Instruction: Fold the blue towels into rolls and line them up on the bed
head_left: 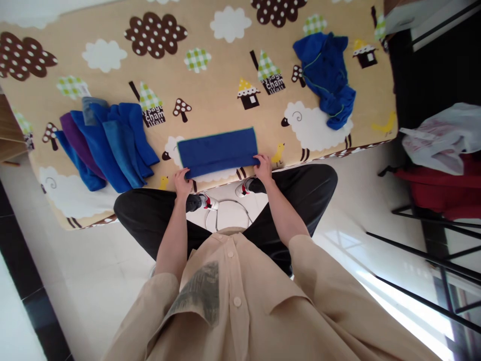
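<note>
sheep-printed surface; green-edged blue cloth laid at front edge, near corners pinched in grip of left hand and right hand; fold could be skewed if corners pulled unevenly.

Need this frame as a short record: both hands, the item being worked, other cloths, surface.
left grip: at near-left corner of the flat blue cloth; pinched or just resting, can't tell
right grip: at near-right corner of the same cloth; pinch unclear
worked item: flat blue cloth, long strip, green edging, near the surface's front edge
left group: overlapping cloths, mostly blue, one purple
right item: crumpled blue cloth, green trim
surface: beige patterned cover, printed sheep, clouds, houses
</note>
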Tool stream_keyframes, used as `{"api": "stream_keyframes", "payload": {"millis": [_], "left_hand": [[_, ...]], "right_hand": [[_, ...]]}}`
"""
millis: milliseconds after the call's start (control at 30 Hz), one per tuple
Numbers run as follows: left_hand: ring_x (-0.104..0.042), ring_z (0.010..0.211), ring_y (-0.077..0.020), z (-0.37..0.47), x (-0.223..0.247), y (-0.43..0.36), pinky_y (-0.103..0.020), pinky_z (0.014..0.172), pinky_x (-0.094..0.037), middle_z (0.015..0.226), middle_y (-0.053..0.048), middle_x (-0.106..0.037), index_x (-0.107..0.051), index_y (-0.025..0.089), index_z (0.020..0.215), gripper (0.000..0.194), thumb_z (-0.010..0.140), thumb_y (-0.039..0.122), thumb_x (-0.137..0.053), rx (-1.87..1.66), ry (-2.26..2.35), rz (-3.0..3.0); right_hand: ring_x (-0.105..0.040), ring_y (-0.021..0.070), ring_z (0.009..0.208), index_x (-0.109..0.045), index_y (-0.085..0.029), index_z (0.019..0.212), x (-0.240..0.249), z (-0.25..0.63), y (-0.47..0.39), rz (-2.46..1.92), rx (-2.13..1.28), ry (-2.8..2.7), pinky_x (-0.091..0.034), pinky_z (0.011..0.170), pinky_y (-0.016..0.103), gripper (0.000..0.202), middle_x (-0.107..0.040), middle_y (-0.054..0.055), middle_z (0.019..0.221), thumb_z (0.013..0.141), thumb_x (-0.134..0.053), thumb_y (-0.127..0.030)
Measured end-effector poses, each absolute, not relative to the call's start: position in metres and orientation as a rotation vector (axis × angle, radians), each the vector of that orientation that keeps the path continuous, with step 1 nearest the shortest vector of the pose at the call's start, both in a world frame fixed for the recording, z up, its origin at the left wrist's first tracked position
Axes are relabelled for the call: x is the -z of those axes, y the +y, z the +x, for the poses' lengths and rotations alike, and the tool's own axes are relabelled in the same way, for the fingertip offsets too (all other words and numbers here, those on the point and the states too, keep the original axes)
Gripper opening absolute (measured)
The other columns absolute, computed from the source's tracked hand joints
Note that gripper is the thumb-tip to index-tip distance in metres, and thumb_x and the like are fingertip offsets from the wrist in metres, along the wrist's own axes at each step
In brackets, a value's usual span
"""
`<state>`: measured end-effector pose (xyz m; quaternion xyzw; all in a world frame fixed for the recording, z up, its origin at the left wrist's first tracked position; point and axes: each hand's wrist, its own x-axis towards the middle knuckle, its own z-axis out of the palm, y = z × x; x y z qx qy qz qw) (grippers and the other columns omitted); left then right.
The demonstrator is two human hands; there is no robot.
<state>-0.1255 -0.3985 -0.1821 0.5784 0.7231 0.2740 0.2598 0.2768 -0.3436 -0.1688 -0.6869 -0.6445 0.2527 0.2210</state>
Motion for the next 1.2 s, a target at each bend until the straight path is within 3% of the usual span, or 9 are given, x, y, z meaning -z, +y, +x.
{"api": "stream_keyframes", "payload": {"millis": [200,467,600,733,933,1200], "left_hand": [[-0.061,0.12,-0.0285,-0.124,0.186,-0.396,-0.049,0.114,-0.04,0.126,-0.008,-0.071,-0.075,0.019,0.108,0.058,0.062,-0.004,-0.047,-0.838,1.954,1.55],[-0.063,0.113,-0.0264,-0.125,0.192,-0.386,-0.045,0.108,-0.046,0.112,-0.009,-0.075,-0.077,0.018,0.105,0.049,0.068,0.003,-0.05,-1.012,2.003,1.292],[-0.062,0.082,-0.0203,-0.127,0.195,-0.383,-0.039,0.09,-0.053,0.092,-0.007,-0.071,-0.076,0.016,0.11,0.044,0.072,0.008,-0.055,-1.028,1.996,1.142],[-0.052,0.063,-0.0147,-0.127,0.192,-0.38,-0.034,0.078,-0.053,0.072,0.0,-0.061,-0.076,0.016,0.108,0.036,0.076,0.011,-0.06,-1.047,1.977,1.096],[-0.063,0.077,-0.0188,-0.124,0.189,-0.377,-0.036,0.086,-0.055,0.083,-0.006,-0.066,-0.072,0.014,0.106,0.024,0.087,0.027,-0.065,-1.074,2.012,1.073],[-0.058,0.073,-0.0159,-0.125,0.191,-0.372,-0.032,0.081,-0.055,0.076,-0.002,-0.059,-0.066,0.014,0.093,0.035,0.094,0.049,-0.061,-1.081,2.092,1.015]], "right_hand": [[-0.057,0.0266,0.122,-0.076,-0.019,0.115,0.182,0.281,-0.339,-1.834,-0.702,-1.667,-0.044,0.116,0.048,0.055,-0.068,0.011,0.124,0.073,-0.046,-0.001],[-0.066,0.024,0.111,-0.076,-0.018,0.109,0.201,0.286,-0.324,-1.787,-0.788,-1.417,-0.049,0.11,0.045,0.044,-0.073,0.01,0.116,0.073,-0.051,-0.009],[-0.063,0.0233,0.096,-0.073,-0.017,0.108,0.204,0.286,-0.32,-1.87,-0.803,-1.358,-0.053,0.1,0.045,0.029,-0.069,0.01,0.104,0.081,-0.06,-0.02],[-0.058,0.0229,0.09,-0.066,-0.019,0.09,0.205,0.285,-0.319,-1.945,-0.791,-1.306,-0.052,0.096,0.046,0.016,-0.062,0.007,0.092,0.086,-0.065,-0.035],[-0.059,0.025,0.094,-0.058,-0.021,0.087,0.2,0.283,-0.319,-2.017,-0.797,-1.299,-0.05,0.097,0.048,0.038,-0.061,0.01,0.097,0.095,-0.05,-0.057],[-0.058,0.0229,0.091,-0.052,-0.024,0.076,0.203,0.285,-0.315,-2.029,-0.715,-1.307,-0.05,0.095,0.042,0.053,-0.059,0.006,0.084,0.098,-0.037,-0.069]]}}
